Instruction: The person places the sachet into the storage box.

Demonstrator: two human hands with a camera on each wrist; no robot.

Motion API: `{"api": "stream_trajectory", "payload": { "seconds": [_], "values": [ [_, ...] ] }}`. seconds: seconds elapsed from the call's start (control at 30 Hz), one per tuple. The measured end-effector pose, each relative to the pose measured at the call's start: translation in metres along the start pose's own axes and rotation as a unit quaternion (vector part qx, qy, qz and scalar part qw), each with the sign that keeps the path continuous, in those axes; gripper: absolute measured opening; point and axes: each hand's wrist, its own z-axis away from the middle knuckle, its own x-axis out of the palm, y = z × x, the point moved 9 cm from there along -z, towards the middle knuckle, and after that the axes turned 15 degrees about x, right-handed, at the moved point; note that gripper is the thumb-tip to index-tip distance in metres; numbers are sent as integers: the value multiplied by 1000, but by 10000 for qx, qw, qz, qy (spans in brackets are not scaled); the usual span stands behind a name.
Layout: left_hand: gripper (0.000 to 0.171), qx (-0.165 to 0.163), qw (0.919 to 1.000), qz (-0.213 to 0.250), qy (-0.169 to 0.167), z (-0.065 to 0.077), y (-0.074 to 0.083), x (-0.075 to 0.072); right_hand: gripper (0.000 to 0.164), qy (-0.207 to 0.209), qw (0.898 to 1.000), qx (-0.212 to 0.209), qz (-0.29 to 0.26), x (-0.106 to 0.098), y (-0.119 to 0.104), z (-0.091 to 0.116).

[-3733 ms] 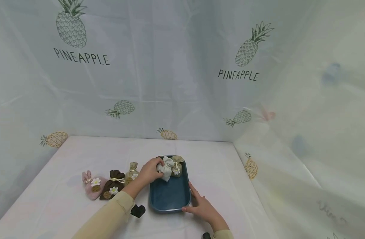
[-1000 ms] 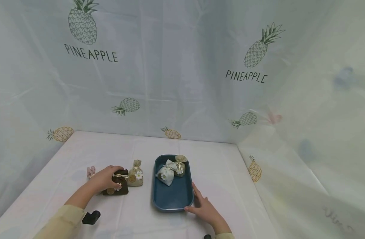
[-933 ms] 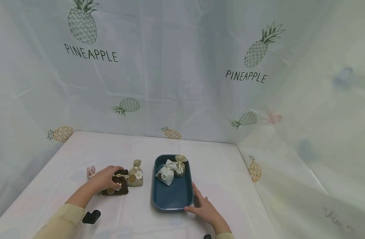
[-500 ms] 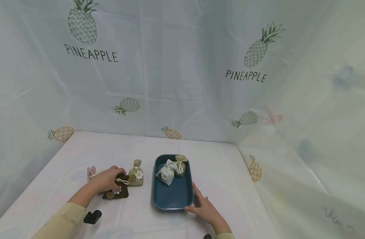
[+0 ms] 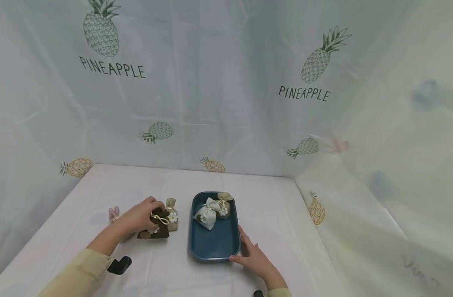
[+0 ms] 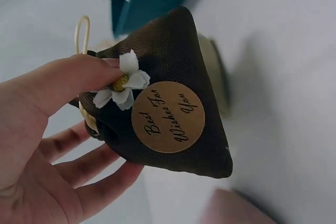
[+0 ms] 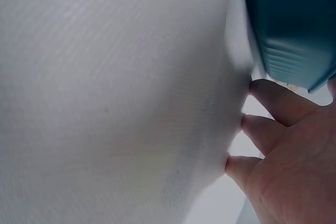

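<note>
My left hand [image 5: 142,215] pinches a dark brown drawstring sachet [image 5: 161,233] near its tied neck. In the left wrist view the thumb presses by a white flower, and a round "Best Wishes For You" sticker [image 6: 168,117] faces the camera. At the near right corner of the dark blue tray [image 5: 214,249], my right hand [image 5: 255,259] has its thumb at the rim. Its other fingers lie spread along the side, with several fingertips on the cloth in the right wrist view. Inside the tray lie a white sachet [image 5: 207,218] and a beige sachet [image 5: 224,208].
Just behind the brown sachet stands another beige sachet [image 5: 172,224]. A pink sachet [image 5: 114,213] is mostly hidden behind the left forearm. The white cloth-covered table [image 5: 167,272] meets a pineapple-print curtain [image 5: 219,82] at the back and right.
Earlier my left hand let go of the white sachet in the tray and moved left to the brown one. Now the brown sachet is lifted and shifted right; the right hand stays put.
</note>
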Motion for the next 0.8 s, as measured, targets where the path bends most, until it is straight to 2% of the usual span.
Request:
{"api": "stream_trajectory", "payload": {
  "seconds": [0.27,0.37,0.63,0.8],
  "values": [
    [45,325,9991,221,173,-36,46,-9,100,34,10000,41,45,0,3,-2],
    [45,529,9976,400,214,-51,65,-8,100,33,10000,55,26,0,3,-3],
    [46,1014,9931,586,41,-84,97,15,99,31,10000,-51,-31,0,3,-3],
    [47,1071,9926,542,-204,-105,108,34,99,79,9999,-124,-50,-2,1,-1]
  ]
}}
